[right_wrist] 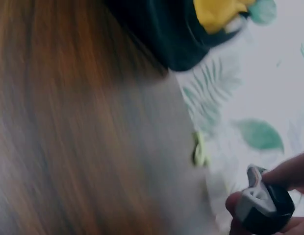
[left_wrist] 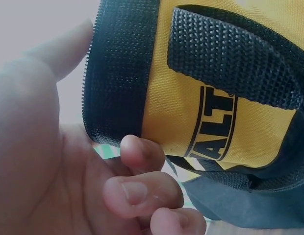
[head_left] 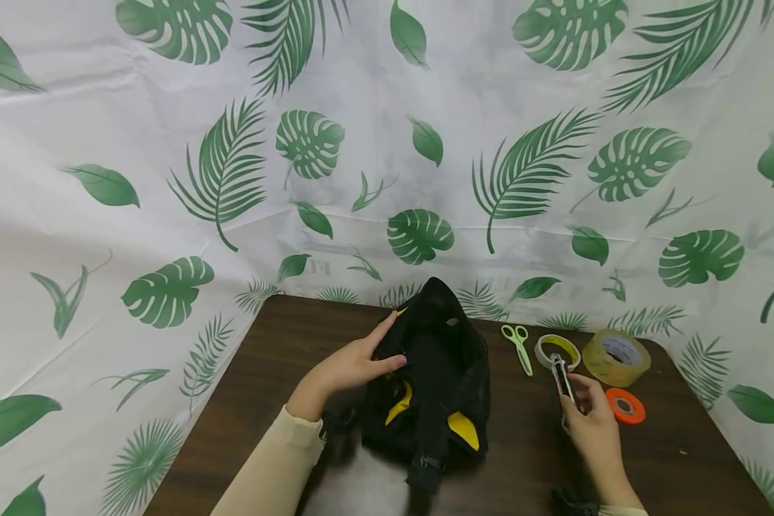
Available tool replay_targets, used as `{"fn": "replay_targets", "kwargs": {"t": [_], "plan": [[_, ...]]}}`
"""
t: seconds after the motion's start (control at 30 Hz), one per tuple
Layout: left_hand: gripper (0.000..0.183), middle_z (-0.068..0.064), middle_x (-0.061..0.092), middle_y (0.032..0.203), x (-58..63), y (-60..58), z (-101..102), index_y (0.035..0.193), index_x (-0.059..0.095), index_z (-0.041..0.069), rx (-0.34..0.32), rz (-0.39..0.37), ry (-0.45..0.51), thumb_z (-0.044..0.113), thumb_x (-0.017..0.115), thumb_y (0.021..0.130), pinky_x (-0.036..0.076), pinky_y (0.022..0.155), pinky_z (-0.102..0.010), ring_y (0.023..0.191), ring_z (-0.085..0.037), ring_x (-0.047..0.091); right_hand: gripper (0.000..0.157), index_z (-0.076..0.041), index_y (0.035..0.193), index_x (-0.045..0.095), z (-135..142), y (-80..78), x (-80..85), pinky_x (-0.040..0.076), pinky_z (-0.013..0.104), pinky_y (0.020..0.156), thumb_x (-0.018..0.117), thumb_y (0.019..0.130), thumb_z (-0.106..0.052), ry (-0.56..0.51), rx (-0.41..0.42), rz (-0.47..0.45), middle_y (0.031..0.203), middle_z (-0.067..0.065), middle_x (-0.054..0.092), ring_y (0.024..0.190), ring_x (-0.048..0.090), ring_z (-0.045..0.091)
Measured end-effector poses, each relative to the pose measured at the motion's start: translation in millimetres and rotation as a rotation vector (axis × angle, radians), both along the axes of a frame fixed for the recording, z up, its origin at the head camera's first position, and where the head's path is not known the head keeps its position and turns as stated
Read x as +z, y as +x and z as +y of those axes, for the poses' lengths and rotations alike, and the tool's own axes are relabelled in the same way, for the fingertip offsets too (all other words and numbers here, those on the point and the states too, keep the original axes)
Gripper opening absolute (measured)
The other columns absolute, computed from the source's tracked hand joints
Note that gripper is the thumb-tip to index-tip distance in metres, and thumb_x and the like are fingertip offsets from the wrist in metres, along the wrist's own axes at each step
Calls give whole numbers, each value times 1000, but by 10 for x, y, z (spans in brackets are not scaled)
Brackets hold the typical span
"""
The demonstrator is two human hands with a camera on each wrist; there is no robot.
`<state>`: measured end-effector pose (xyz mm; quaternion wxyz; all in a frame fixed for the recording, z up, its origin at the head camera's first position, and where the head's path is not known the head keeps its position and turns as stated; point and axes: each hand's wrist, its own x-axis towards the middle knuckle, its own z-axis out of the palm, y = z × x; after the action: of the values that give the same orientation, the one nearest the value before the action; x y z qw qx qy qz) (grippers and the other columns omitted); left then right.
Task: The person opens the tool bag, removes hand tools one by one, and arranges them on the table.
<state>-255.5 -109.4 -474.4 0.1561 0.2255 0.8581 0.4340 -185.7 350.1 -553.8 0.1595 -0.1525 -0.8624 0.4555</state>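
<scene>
A black and yellow tool bag (head_left: 426, 387) stands on the table with its zipped mouth open. My left hand (head_left: 345, 371) holds the rim at the bag's left side, thumb at the opening. In the left wrist view the zipper edge (left_wrist: 117, 73) lies between thumb and curled fingers, beside a black webbing strap (left_wrist: 225, 58). To the right of the bag, my right hand (head_left: 590, 419) grips a slim grey and black hand tool (head_left: 562, 380); its exact kind is unclear. The tool's grey end shows between the fingers in the right wrist view.
Behind the right hand lie light green scissors (head_left: 519, 349), a white and yellow tape roll (head_left: 575, 345) and a wide clear tape roll (head_left: 596, 365). An orange ring-shaped roll (head_left: 637, 407) is beside the hand. A leaf-patterned cloth (head_left: 374, 179) hangs behind the dark wooden table (head_left: 284, 351).
</scene>
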Motion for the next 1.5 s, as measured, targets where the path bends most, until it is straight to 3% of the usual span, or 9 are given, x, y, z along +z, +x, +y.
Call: {"fn": "replay_targets", "kwargs": {"t": [0.17,0.33,0.47,0.6,0.67,0.93,1.03,1.17,1.5], "plan": [[97,-9,38,176,-3,-10,16,172,2,53,8,10,-8,80,60,98,41,127,-60,146,-33,60,39,-17,147,65,123,-12,-71,51,26,66,65,108,-14,1,-51,-119,116,9,67,82,58,6],[97,-8,34,178,-4,4,13,172,2,54,14,8,-8,78,60,99,39,127,-62,151,-36,55,38,-17,144,68,176,-38,-155,49,23,67,66,106,-14,58,-50,-152,125,17,70,86,61,9],[97,-7,32,179,-29,9,29,172,2,53,10,0,-6,77,61,99,39,128,-61,153,-36,53,37,-16,143,68,212,-36,-208,47,21,73,66,107,-14,117,-21,-167,138,20,70,102,64,17],[96,-8,33,178,-48,1,41,172,2,54,15,7,-4,78,60,99,39,128,-61,152,-35,54,37,-14,145,67,245,-48,-212,46,28,82,64,108,-16,150,6,-155,141,23,69,117,63,30],[96,-10,40,175,-51,-6,42,172,3,53,17,12,-1,78,60,99,40,127,-61,150,-35,57,38,-13,146,66,260,-56,-208,47,31,83,66,108,-16,163,20,-151,141,24,69,117,64,33],[97,-10,36,177,-39,12,43,174,3,48,7,14,-11,76,60,100,38,127,-63,156,-37,49,55,-4,149,59,253,-27,-178,49,44,86,80,100,-16,251,93,-163,137,32,60,114,63,43],[97,-9,34,178,-32,8,50,174,3,48,8,19,-7,75,60,101,37,128,-63,157,-37,47,53,-2,146,62,247,-19,-174,46,48,86,81,98,-12,255,90,-133,131,34,57,112,57,44],[95,-9,36,177,-14,0,47,174,3,50,12,19,-10,75,60,101,38,128,-63,156,-36,49,51,-1,142,66,239,-23,-192,42,45,81,83,94,-8,269,77,-99,126,32,55,109,53,43],[95,-12,36,177,-22,13,55,173,1,51,13,10,-6,73,60,102,39,127,-63,154,-38,52,53,4,141,66,254,-32,-197,42,49,85,84,93,-9,234,10,-84,130,34,57,112,54,45]]}}
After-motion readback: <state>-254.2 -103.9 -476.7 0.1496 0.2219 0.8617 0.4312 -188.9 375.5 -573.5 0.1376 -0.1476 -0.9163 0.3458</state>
